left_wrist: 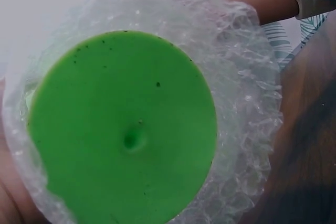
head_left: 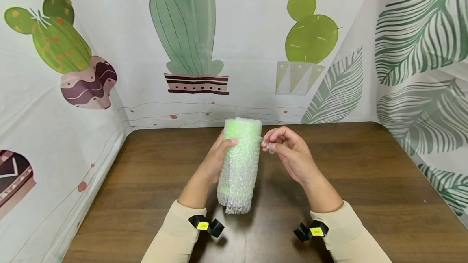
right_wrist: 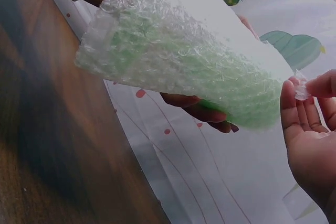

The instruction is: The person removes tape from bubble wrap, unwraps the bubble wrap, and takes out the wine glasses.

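Observation:
My left hand (head_left: pixel 215 161) grips a tall green cylinder wrapped in bubble wrap (head_left: pixel 241 161), thumb on its front and fingers behind it. The cylinder is held tilted over the table. In the left wrist view one round green end (left_wrist: pixel 121 87) shows bare, with a small central dimple and dark specks, ringed by bubble wrap (left_wrist: pixel 244 108). At the cylinder's upper right, my right hand (head_left: pixel 294 153) pinches a small crumpled clear strip (head_left: pixel 271 148) between thumb and fingers. The strip looks like tape or film; whether it is still joined to the wrap I cannot tell.
A brown wood-grain table (head_left: pixel 146 198) lies beneath both hands. Behind it and at the sides hang white cloths (head_left: pixel 252 51) printed with cacti and leaves. Black wrist cameras (head_left: pixel 310 231) are strapped over the beige sleeves (head_left: pixel 175 230).

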The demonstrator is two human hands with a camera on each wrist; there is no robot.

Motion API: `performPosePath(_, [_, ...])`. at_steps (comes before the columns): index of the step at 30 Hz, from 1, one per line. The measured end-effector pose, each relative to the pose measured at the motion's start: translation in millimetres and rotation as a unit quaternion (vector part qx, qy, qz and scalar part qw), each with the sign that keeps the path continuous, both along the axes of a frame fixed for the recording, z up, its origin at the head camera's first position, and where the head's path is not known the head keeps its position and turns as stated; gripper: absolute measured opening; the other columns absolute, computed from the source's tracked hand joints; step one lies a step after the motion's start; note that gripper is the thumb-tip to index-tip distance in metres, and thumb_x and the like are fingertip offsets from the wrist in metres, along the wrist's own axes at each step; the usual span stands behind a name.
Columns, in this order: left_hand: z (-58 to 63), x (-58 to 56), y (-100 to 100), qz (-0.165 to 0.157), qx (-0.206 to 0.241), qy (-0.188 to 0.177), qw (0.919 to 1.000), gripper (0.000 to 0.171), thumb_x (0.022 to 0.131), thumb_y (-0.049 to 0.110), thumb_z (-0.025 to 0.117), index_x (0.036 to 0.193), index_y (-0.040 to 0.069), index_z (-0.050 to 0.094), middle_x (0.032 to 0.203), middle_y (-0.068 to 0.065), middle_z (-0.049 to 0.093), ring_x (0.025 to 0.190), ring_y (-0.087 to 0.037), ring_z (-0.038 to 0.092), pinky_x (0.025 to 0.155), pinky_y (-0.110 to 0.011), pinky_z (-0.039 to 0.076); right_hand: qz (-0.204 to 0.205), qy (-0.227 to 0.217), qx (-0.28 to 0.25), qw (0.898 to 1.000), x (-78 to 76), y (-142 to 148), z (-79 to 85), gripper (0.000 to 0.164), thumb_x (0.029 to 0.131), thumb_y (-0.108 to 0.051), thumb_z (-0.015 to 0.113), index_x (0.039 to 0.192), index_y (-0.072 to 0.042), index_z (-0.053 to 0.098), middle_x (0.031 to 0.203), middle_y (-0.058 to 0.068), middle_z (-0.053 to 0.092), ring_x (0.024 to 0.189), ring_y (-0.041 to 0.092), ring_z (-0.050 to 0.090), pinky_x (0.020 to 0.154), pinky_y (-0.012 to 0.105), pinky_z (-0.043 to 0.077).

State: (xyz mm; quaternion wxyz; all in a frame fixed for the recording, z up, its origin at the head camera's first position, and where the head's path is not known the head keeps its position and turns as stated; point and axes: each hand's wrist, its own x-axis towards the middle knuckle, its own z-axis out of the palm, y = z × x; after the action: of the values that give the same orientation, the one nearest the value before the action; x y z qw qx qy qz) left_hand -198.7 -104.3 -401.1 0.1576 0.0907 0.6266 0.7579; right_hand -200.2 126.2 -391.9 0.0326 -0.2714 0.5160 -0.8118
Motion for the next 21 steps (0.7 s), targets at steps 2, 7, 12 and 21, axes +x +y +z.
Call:
performPosePath(2, [-0.5, -0.2, -0.2, 0.004, -0.003, -0.001, 1.0000, 0.065, 0.095, 0.038, 0.051, 0.154, 0.044, 0.025, 0.114, -0.015, 0.057, 0.089, -0.023, 0.064, 0.072, -0.043, 0.059, -0.005, -0.001, 0.005, 1.000, 0.1, -0.2, 0.1, 0.023, 0.092, 0.016, 0.053, 0.096, -0.006, 0.060, 0.108, 0.004, 0.064, 0.095, 0.015, 0.065, 0.085, 0.024, 0.057])
performPosePath(7, [-1.5, -0.6, -0.2, 0.009, -0.008, -0.008, 0.9999, 0.063, 0.095, 0.039, 0.052, 0.153, 0.044, 0.027, 0.116, -0.015, 0.057, 0.091, -0.023, 0.064, 0.074, -0.044, 0.059, -0.008, 0.001, 0.009, 1.000, -0.8, 0.9, -0.9, 0.024, 0.095, 0.013, 0.054, 0.100, -0.008, 0.064, 0.116, 0.004, 0.064, 0.103, 0.015, 0.067, 0.088, 0.023, 0.056])
performPosePath(12, [-1.2, -0.8, -1.2, 0.024, -0.012, -0.013, 0.9996, 0.064, 0.095, 0.040, 0.054, 0.152, 0.048, 0.027, 0.120, -0.017, 0.056, 0.093, -0.025, 0.064, 0.074, -0.045, 0.058, 0.015, 0.025, -0.016, 0.999, -3.6, 1.9, -3.8, 0.033, 0.097, 0.015, 0.046, 0.113, -0.005, 0.066, 0.125, 0.006, 0.067, 0.113, 0.016, 0.067, 0.096, 0.026, 0.054])
performPosePath(21, [-0.4, -1.5, -3.8, 0.030, -0.015, -0.015, 0.9993, 0.065, 0.095, 0.043, 0.055, 0.152, 0.053, 0.026, 0.120, -0.018, 0.057, 0.093, -0.025, 0.064, 0.074, -0.046, 0.059, -0.012, 0.007, 0.005, 1.000, -4.2, -1.6, -3.5, 0.035, 0.091, 0.017, 0.060, 0.115, -0.007, 0.070, 0.107, 0.002, 0.073, 0.099, 0.012, 0.072, 0.090, 0.025, 0.058])
